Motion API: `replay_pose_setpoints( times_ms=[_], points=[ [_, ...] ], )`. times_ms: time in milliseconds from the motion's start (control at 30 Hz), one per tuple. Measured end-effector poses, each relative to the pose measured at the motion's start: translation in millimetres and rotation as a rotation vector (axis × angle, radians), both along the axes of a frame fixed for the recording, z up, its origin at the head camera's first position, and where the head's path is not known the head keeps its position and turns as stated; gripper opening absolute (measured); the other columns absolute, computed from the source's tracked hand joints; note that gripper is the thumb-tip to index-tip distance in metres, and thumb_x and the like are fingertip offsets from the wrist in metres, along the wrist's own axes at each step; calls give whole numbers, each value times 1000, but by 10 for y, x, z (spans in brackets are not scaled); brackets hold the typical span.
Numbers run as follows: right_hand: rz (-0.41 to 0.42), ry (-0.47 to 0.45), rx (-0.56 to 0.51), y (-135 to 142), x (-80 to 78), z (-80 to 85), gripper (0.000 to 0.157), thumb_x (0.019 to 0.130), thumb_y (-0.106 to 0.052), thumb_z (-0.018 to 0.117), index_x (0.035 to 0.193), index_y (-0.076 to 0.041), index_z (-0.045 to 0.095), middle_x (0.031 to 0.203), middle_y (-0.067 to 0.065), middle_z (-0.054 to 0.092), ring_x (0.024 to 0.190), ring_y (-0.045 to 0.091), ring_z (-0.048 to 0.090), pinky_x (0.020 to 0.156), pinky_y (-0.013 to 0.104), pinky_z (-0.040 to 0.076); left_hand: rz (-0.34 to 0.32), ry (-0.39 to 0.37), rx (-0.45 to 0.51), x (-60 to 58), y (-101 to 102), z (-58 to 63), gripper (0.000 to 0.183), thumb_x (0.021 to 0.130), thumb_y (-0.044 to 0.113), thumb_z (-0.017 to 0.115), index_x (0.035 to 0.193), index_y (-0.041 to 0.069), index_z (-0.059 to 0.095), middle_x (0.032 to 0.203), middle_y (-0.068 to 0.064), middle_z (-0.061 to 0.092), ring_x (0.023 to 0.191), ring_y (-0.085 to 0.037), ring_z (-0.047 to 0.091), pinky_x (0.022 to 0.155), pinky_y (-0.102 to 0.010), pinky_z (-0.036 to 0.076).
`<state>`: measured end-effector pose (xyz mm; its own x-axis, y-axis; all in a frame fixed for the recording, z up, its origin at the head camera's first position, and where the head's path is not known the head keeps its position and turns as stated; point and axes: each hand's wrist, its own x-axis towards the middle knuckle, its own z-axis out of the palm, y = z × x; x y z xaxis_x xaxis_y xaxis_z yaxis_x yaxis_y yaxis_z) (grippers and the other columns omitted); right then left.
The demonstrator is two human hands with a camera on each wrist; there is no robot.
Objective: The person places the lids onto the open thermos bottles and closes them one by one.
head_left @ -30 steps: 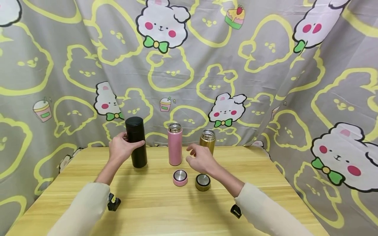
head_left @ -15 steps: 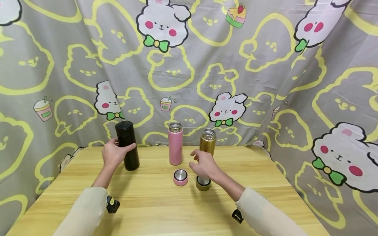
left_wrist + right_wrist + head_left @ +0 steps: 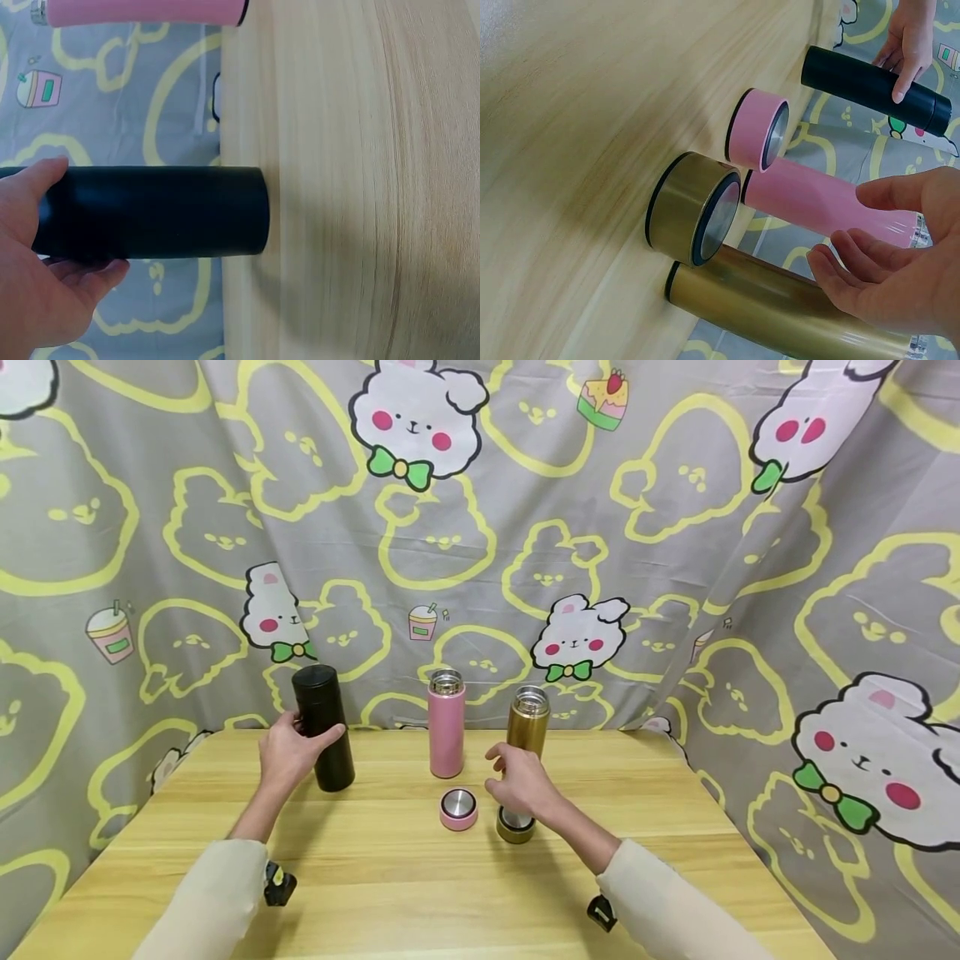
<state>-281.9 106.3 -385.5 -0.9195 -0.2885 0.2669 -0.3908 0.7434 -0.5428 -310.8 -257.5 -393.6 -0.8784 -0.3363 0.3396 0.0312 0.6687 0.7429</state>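
Observation:
My left hand (image 3: 288,752) grips a black thermos bottle (image 3: 335,760) round its side, thumb at the front. The bottle stands upright on the table with its black lid (image 3: 315,677) on. In the left wrist view its base (image 3: 251,210) appears at the table surface. My right hand (image 3: 522,779) hovers with loosely bent fingers and holds nothing. Behind it stands a gold thermos bottle (image 3: 528,727), open at the top and partly hidden. Below the hand lies a gold lid (image 3: 515,832). An uncapped pink thermos bottle (image 3: 446,735) stands in the middle, with a pink lid (image 3: 458,810) before it.
The wooden table (image 3: 405,893) ends at a grey patterned curtain (image 3: 465,552) behind the bottles. The curtain also hangs along both sides. Both lids lie with their steel discs facing up.
My left hand has moved the black thermos bottle to the left and slightly nearer, then stays there. My right hand has shifted slightly right and down.

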Motion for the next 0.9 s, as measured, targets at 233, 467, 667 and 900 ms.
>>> replay_pose_setpoints(
  times_ms=[233,467,667,900],
  points=[
    [1,1,-13,3,-14,-7,39,76,-2,73,115,0,68,99,16,73,93,28,69,79,43,57,-39,-24,-34,9,-14,47,78,85,48,78,135,-5,53,131,-32,62,117,-48,60,95,-59,48],
    [-10,-53,-24,-10,-12,-21,43,75,-9,77,116,-3,68,101,14,73,95,26,69,76,39,58,-85,-85,-65,20,-34,75,86,87,47,76,144,-8,43,138,-34,55,122,-51,56,97,-60,48],
    [4,-68,-24,-41,-5,-39,44,76,-13,78,118,-2,67,106,19,73,99,31,70,77,41,58,-120,-204,-104,81,-75,21,95,89,51,73,147,-13,34,140,-38,50,122,-53,53,95,-59,49],
    [-3,-66,5,-63,-2,-88,48,80,-23,81,120,-3,66,104,17,72,93,27,68,76,40,57,-191,-374,-223,192,-99,-97,68,90,54,70,99,-12,58,78,-22,58,64,-27,54,56,-35,43]
  ],
)
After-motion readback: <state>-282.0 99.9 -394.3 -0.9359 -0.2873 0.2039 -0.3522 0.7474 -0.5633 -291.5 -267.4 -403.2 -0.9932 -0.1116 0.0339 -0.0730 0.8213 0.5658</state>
